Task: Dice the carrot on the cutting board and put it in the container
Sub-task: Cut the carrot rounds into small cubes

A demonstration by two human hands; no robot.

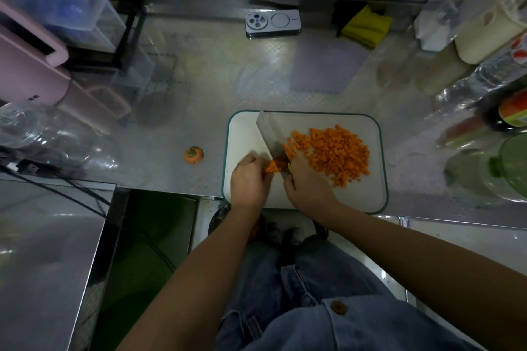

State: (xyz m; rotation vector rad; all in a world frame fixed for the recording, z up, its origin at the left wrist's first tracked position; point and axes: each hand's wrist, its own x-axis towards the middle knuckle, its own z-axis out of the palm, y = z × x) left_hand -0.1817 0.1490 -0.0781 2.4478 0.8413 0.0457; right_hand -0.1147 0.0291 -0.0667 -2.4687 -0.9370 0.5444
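Two bare hands work on a white plastic cutting board with a green rim [245, 134], which lies at the near edge of the shiny metal worktop [228, 80]. Most of the last orange carrot piece [272, 167] is hidden under the left hand [248, 179], whose grip is curled down on it. The right hand [308, 185] has its grip closed round a wide steel knife [266, 134]. The handle is hidden inside that hand and only the blade shows, right beside the carrot piece. A heap of small orange carrot cubes [333, 151] lies on the right half of the board.

One round carrot top [194, 155] sits alone on the worktop, left of the board. A grey phone [273, 23] and a folded yellow cloth [366, 27] lie at the far edge. Clear plastic boxes [85, 17] stand in the far left corner, blurry. I cannot tell which one is the container. A pink machine [28, 71] is cut off at the left edge. A dark bottle with an orange label [510, 111] is cut off at the right edge.
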